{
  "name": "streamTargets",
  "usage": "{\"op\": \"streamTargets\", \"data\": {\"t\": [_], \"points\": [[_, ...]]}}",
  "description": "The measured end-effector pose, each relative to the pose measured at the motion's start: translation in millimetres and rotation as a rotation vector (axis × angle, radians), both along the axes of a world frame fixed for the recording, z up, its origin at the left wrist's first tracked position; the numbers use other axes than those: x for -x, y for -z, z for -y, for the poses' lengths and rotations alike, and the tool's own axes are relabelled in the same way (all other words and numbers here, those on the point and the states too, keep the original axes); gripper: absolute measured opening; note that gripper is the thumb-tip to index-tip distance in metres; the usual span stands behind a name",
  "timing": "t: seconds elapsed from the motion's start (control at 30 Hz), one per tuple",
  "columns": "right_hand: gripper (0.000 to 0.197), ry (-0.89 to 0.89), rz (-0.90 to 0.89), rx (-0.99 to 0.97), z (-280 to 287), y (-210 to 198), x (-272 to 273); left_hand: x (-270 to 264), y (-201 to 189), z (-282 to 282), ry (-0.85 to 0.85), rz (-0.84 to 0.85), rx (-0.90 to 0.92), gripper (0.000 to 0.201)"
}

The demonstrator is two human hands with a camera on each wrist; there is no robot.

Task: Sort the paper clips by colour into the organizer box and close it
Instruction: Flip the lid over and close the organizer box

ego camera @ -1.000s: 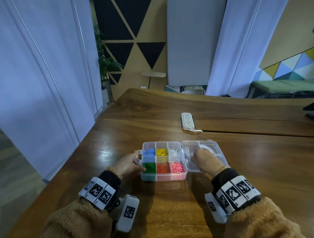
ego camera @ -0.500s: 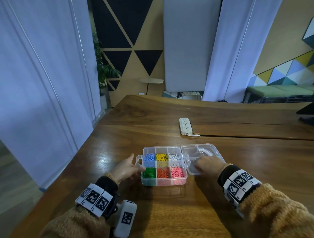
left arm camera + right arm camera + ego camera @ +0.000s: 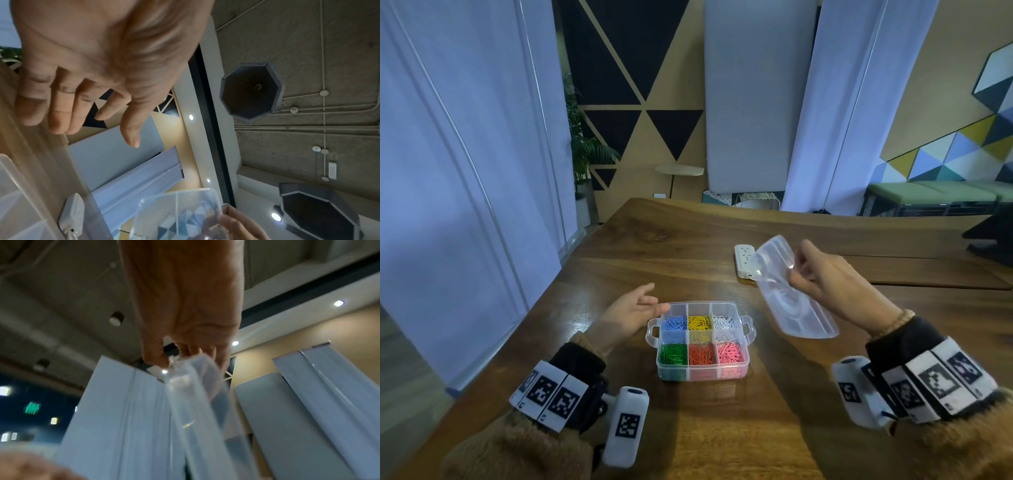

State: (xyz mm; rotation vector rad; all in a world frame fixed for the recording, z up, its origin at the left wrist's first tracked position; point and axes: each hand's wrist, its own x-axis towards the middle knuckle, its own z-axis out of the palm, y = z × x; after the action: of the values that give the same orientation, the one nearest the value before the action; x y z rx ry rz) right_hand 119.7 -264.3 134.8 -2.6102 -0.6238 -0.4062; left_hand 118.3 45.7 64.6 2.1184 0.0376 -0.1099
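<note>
The clear organizer box (image 3: 743, 371) stands uncovered on the wooden table, with blue, yellow and white clips in its far row and green, orange and pink clips in its near row. My right hand (image 3: 825, 284) holds the clear lid (image 3: 787, 301) tilted in the air to the right of the box, fingers and thumb pinching its far end (image 3: 180, 368). My left hand (image 3: 633, 313) lies relaxed at the box's left side, fingertips (image 3: 59, 125) by the far-left corner and holding nothing. The lid (image 3: 180, 216) also shows in the left wrist view.
A white power strip (image 3: 743, 260) lies on the table behind the lid. A dark object (image 3: 993, 236) sits at the table's far right edge. White curtains hang on the left; the table's left edge runs close to my left arm.
The lid lay flat beside the box's right side under my right hand; now that hand has lifted it up and away to the right. My left hand stays at the box's left side.
</note>
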Motion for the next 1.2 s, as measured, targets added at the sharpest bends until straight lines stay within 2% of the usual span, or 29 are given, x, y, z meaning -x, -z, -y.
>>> {"op": "streamTargets", "data": {"t": [0.1,0.2,0.23,0.3,0.37,0.47,0.53,0.6,0.67,0.77,0.9,1.1,1.2], "points": [[0.013,-0.048,-0.088,-0.398,-9.6,-5.7,4.7,0.9,-5.2,5.9,0.048,-0.025,0.047,0.071],[0.011,-0.114,-0.306,-0.782,-20.4,-1.0,8.5,1.9,-3.5,9.0,0.048,-0.085,0.201,0.097],[0.012,-0.121,-0.381,-0.901,-24.9,1.2,9.3,3.4,-3.3,10.4,0.033,-0.101,0.257,0.091],[0.016,-0.119,-0.484,-1.101,-33.8,5.7,10.1,5.1,-4.5,13.7,-0.005,-0.119,0.404,0.057],[0.023,-0.107,-0.523,-1.196,-41.7,10.7,9.4,7.4,-9.6,15.4,-0.008,-0.111,0.495,0.03],[0.026,-0.113,-0.57,-1.273,-48.9,19.9,6.7,11.2,-12.7,10.6,0.003,-0.07,0.516,0.022],[0.025,-0.142,-0.631,-1.254,-50.1,24.2,5.7,12.7,-10.4,5.9,-0.021,-0.024,0.512,0.02],[0.03,-0.132,-0.648,-1.101,-49.0,27.4,4.4,13.0,-8.2,0.7,-0.074,0.018,0.52,0.018],[0.037,-0.066,-0.598,-0.947,-47.2,29.4,0.6,11.9,-7.6,-3.9,-0.082,0.032,0.501,0.02],[0.037,-0.01,-0.538,-0.856,-46.5,30.0,-7.0,7.9,-9.6,-6.5,-0.049,0.033,0.433,0.023],[0.03,-0.149,-0.626,-0.663,-58.0,28.4,-8.6,0.2,-15.4,2.1,0.059,0.035,0.25,0.028],[0.039,-0.195,-0.651,-0.724,-71.9,33.9,-9.6,-6.0,-18.6,11.8,0.137,0.064,0.105,0.033],[0.029,-0.247,-0.635,-0.694,-74.9,33.4,-11.5,-6.8,-22.1,10.7,0.192,0.064,0.037,0.031]]}}
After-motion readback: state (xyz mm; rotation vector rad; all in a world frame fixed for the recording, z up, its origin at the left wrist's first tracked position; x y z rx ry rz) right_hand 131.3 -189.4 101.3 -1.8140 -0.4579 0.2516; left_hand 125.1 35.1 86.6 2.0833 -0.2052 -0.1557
